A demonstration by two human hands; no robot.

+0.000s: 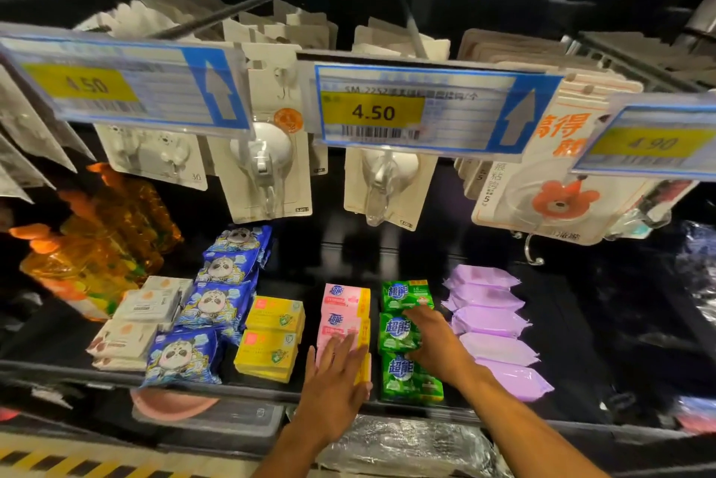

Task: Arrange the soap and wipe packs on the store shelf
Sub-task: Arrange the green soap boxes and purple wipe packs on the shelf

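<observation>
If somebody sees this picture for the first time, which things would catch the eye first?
The yellow 4.50 price tag hanging at the top centre draws the eye first. Below it, the left hand lies flat on the pink soap packs while the right hand holds a green soap pack, with purple wipe packs lined up beside it.

Price tags (pixel 372 113), hook cards (pixel 267 167), orange bottles (pixel 97 245)

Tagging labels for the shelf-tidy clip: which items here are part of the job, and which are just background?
Job: pink soap packs, green soap packs, yellow soap packs, purple wipe packs, blue panda wipe packs; left hand flat on the pink, right hand gripping the green.
Background: price tags, hanging hook cards, orange bottles.
</observation>
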